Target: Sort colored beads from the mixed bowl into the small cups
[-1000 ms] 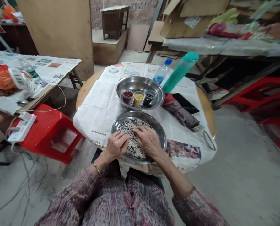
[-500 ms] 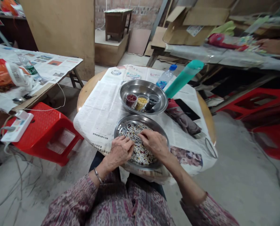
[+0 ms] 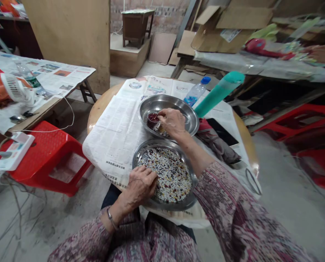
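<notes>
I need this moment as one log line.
left hand: at near basin | right hand: over far basin, near red-grain cup | near basin: mixed grains

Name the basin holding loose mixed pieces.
The nearer basin, with the left hand at its rim: loose mixed pieces lie spread inside, while the farther basin holds a cup of red ones.

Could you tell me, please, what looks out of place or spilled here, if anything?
The power strip looks oddly placed: it lies at the edge of the red stool at left, a seat, where it might slip off. I see no clear spill on the newspaper beside the front bowl.
</notes>
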Demonstrator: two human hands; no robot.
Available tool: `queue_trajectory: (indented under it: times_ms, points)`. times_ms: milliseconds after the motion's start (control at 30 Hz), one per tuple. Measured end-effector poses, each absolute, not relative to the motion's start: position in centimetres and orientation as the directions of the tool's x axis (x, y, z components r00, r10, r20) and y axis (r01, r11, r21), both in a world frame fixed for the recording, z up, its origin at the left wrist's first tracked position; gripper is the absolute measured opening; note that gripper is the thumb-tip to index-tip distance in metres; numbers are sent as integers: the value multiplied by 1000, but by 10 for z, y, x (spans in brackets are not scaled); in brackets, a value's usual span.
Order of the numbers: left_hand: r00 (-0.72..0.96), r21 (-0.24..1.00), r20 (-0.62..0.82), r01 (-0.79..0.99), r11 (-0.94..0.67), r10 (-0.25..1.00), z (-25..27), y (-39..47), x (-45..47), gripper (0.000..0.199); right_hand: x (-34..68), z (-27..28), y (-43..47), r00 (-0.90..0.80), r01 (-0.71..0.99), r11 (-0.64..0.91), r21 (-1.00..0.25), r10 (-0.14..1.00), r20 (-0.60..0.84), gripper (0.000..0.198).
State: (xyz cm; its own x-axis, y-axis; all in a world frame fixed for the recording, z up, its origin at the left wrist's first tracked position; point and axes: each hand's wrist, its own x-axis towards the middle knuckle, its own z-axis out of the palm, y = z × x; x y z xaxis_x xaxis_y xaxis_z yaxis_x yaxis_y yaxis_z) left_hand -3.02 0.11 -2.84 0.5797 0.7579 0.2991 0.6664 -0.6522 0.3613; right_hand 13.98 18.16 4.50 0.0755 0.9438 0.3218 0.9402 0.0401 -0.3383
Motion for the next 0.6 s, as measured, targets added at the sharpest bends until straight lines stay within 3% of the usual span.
queue_trajectory:
  times_ms: [200,600]
  points:
    - [581,378,293,659,-650,760,-29,1,-30,15,135,38,210,-6,985,48,-167,971,241,24]
    - [596,387,285,645,-659,750,-28,2,-30,18,142,29,213,-5,961,83,-265,960,281,24]
